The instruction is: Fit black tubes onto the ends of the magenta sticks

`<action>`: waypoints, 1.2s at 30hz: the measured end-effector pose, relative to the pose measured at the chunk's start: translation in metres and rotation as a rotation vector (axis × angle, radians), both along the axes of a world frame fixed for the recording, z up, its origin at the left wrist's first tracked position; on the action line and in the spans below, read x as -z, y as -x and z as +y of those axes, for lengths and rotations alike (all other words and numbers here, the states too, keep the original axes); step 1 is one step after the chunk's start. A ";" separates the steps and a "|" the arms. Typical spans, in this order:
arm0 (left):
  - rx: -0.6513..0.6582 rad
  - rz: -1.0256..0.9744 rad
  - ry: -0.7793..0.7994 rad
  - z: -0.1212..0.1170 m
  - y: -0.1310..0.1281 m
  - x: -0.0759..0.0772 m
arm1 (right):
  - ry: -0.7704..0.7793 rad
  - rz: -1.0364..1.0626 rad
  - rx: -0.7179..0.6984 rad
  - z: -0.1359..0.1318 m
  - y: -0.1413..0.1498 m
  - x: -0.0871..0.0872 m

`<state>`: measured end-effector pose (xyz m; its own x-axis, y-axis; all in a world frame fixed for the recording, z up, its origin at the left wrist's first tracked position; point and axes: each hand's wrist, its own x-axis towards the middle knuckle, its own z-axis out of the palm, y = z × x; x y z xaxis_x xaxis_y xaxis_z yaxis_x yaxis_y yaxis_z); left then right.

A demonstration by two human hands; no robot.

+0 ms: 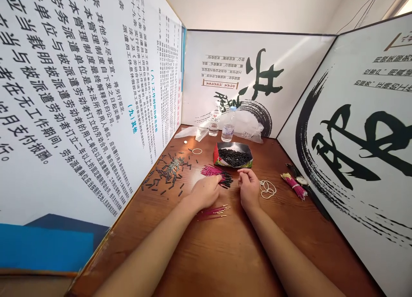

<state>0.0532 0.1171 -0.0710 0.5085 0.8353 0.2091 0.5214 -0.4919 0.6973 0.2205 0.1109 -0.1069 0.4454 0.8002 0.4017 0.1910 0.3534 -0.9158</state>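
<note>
- Where the bench runs between three printed boards, both hands lie near its middle.
- Left hand: palm down, fingers curled loosely over the near end of a pink wire pile; whether a wire is pinched, I cannot tell.
- Right hand: fingers bent inward, tips just beside the dark tips of that pile; holds nothing visible.
- Second wire bunch: pink, metal-tipped, lying flat just nearer the front edge than the left hand.
- Carton: open, filled with black sleeves, just behind the hands.
- Loose sleeves: scattered along the left edge.
- Rubber bands: pale loops, just right of the right hand; one more lies towards the back.
- Tied bundle: pink wires, near the right edge.
- Bottles: two, clear, at the back edge, beside plastic bags.
</note>
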 end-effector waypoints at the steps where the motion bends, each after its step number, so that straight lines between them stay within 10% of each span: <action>1: 0.015 0.078 -0.063 0.005 -0.001 -0.004 | 0.022 0.061 -0.004 0.000 0.001 -0.001; 17: 0.022 0.518 -0.333 0.042 -0.003 -0.002 | 0.084 0.285 -0.031 -0.001 0.004 -0.006; 36: 0.148 0.437 -0.232 0.055 0.017 0.008 | 0.181 -0.056 -0.089 0.004 0.009 -0.002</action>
